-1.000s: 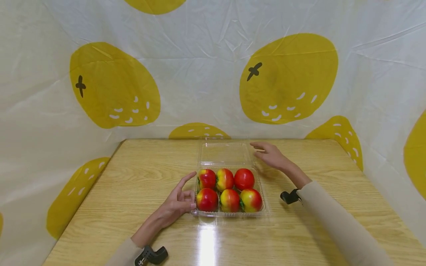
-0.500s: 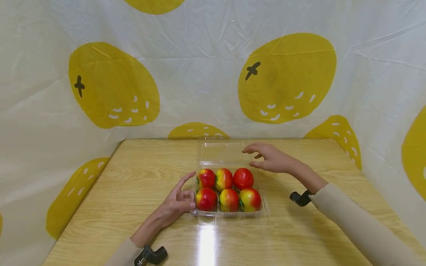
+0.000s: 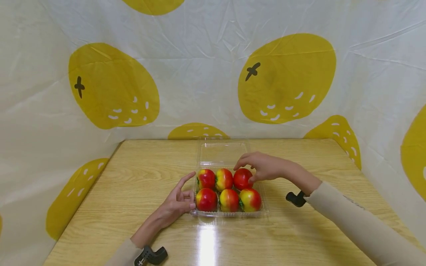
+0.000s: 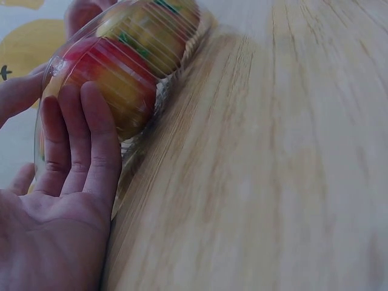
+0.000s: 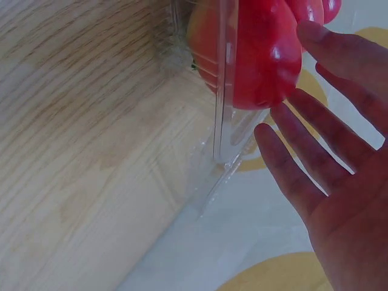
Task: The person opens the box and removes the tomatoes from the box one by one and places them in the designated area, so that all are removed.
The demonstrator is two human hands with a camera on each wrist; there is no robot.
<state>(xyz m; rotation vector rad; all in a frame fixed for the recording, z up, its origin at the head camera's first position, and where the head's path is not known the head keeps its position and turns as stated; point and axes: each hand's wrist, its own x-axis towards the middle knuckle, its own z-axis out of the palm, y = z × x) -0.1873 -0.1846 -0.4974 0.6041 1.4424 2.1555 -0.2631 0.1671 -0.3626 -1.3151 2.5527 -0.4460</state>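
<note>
A clear plastic box (image 3: pixel 229 213) holds several red-and-yellow fruits in two rows; its open lid (image 3: pixel 223 153) lies flat behind it. My left hand (image 3: pixel 179 199) rests against the box's left wall with straight fingers (image 4: pixel 66 151) and its index finger raised, beside the front left fruit (image 4: pixel 115 85). My right hand (image 3: pixel 263 166) hovers over the back right red fruit (image 3: pixel 241 179), fingers spread and relaxed, thumb close to the fruit. The right wrist view shows straight fingers (image 5: pixel 303 170) just beside that red fruit (image 5: pixel 267 54) and the box wall (image 5: pixel 224 121), holding nothing.
The box stands mid-way across a wooden table (image 3: pixel 139 173). A white cloth printed with yellow lemons (image 3: pixel 286 77) hangs behind and on both sides. Black camera mounts sit on my left wrist (image 3: pixel 151 255) and right wrist (image 3: pixel 294 198).
My right hand has come from beside the open lid towards me and left, down over the back right fruit. The left hand and the box have stayed put.
</note>
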